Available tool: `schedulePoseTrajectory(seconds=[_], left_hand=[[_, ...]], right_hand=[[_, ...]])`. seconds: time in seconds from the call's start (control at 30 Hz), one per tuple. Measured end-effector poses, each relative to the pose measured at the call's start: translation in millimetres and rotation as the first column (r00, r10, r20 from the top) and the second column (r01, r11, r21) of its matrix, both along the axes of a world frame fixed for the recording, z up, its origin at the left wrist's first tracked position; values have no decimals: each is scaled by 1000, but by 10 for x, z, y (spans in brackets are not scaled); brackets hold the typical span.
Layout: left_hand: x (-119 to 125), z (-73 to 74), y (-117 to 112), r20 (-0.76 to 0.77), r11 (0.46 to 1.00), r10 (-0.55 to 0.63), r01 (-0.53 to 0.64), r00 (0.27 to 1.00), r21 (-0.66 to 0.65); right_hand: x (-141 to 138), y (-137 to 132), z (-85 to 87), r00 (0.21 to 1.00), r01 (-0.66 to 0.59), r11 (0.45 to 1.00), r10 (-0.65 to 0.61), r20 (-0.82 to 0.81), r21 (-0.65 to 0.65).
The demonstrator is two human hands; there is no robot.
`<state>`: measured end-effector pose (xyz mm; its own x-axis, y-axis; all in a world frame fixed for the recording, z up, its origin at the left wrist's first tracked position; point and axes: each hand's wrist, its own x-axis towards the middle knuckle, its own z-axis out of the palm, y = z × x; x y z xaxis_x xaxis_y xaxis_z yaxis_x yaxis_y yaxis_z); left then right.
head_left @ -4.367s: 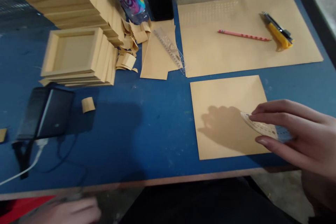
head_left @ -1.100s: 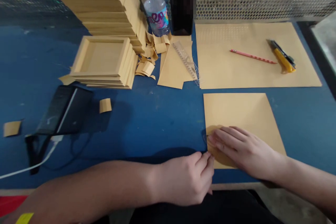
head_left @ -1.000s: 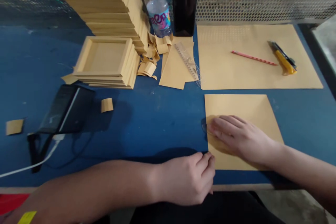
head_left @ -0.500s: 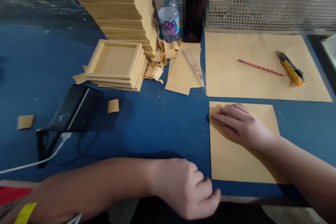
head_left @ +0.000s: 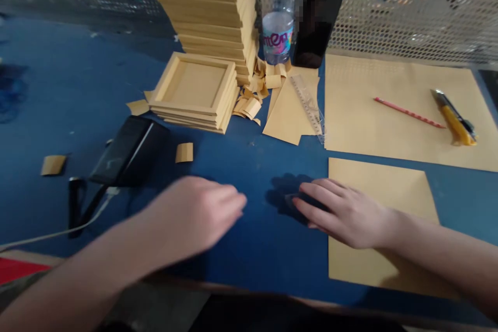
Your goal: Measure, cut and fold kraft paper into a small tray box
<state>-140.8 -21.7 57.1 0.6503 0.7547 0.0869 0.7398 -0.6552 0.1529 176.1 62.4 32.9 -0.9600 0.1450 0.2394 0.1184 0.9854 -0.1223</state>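
Observation:
My left hand (head_left: 206,212) hovers over the blue table, left of its middle, blurred by motion. Its fingers are curled together, and their inner side is hidden. Nearest to it lies a small folded brown card scrap (head_left: 184,152). My right hand (head_left: 342,212) is closed at the fingertips over a small dark thing (head_left: 291,202), mostly covered and too unclear to name. These fingertips are just off the left edge of a square brown card sheet (head_left: 373,176), and the wrist passes over it.
Behind are a tray-like card frame pile (head_left: 198,83), a tall card stack (head_left: 202,5), a bottle (head_left: 277,36), a phone (head_left: 322,15) and a clear ruler (head_left: 307,106). A pencil (head_left: 408,112) and yellow cutter (head_left: 457,122) lie on a larger sheet (head_left: 350,129). At left sits a black device (head_left: 128,153) with a cable.
My left hand has risen from the table's front edge and moved left and forward. My right hand has slid left off the middle of the square sheet with the dark thing. The view has shifted slightly.

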Motion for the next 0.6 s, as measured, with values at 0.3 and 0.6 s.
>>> schedulePoseTrajectory(seconds=[0.3, 0.6], left_hand=[[-479, -243, 36, -24, 971, 228, -230, 973, -72], [-473, -290, 61, 25, 969, 242, -241, 970, -60]], right_hand=[[-1000, 121, -234, 974, -222, 968, 226, 21, -114], [-1059, 177, -155, 961, -272, 949, 275, 0, -157]])
